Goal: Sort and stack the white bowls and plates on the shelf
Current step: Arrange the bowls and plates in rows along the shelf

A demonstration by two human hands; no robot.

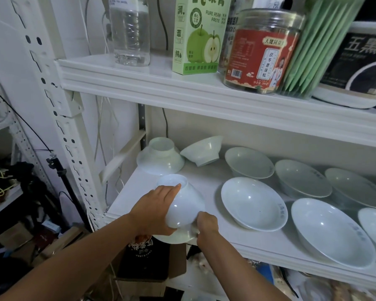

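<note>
Glossy white bowl (183,205) upside down at front-left edge of shelf (204,177), L hand (154,207) gripping its smooth flared side, R hand (206,223) pinching its rim, shallow round plates (253,203) w/ faint print to right, two more inverted bowls (161,158) behind.

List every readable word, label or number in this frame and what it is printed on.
"PURE PEAR PASTE": green pear box, upper shelf.
Red jar label: Chinese characters and a barcode, too small to read surely.
Black package: large pale Chinese characters, cut off at the frame edge.
Shallow plates: faint grey rim marks, too blurred.
</note>
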